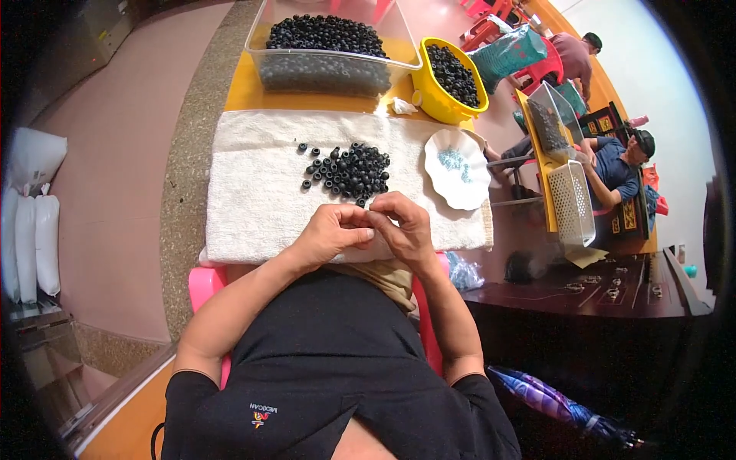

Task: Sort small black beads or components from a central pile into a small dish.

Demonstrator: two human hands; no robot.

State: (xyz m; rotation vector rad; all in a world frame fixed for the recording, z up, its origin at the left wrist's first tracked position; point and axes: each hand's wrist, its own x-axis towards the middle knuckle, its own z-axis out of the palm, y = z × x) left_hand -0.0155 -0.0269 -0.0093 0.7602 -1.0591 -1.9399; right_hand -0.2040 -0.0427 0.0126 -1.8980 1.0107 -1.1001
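Note:
My left hand [336, 234] and my right hand [404, 230] meet at the near side of a pile of small black ring-shaped pieces [356, 170]. Thumbs and fingers of both hands are pinched together, tip to tip. Whatever lies between them is too small or too hidden to make out. The pile rests on a folded white towel [253, 184], with a few pieces scattered at its left. To the right of the pile, a white scalloped dish [477, 194] holds tiny pale blue bits [454, 163].
Beyond the towel stand a clear plastic bin [402, 65] and a yellow basket [452, 113], both full of black pieces. A white perforated basket [571, 203] sits on another table at right, where a person [621, 172] works. A folded umbrella [552, 399] lies at lower right.

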